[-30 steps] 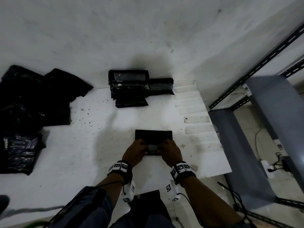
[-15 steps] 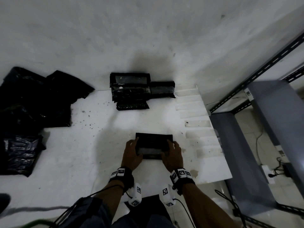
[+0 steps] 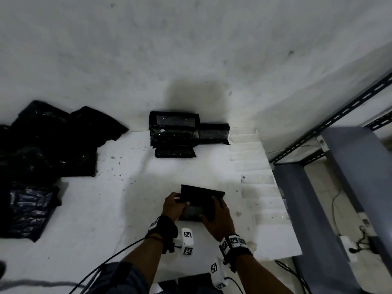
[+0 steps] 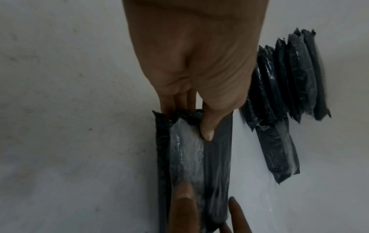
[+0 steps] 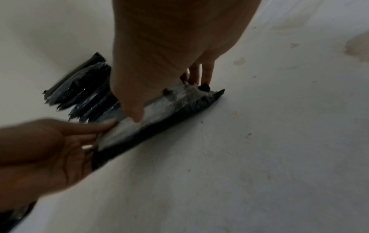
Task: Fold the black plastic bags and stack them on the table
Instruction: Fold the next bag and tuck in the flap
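Nearest the person, the folded bag (image 3: 201,203) lies on the white tabletop (image 3: 89,219), a compact black rectangle with a glossy strip showing along its near side. The left hand (image 3: 172,205) pinches its left end, thumb on top and fingers tucked beneath, as the left wrist view shows; the right hand (image 3: 216,219) grasps the right end the same way, thumb pressing the glossy strip. By the look of it the folding of this bag is finished or on its last crease, and the step in hand is picking it up to stack. The next move calls for lifting it level with both ends kept pinched so the folds do not spring open, then carrying it beyond to the stack of folded bags (image 3: 176,134) against the wall. Far left of the folded bag, a heap of unfolded bags (image 3: 42,155) waits.
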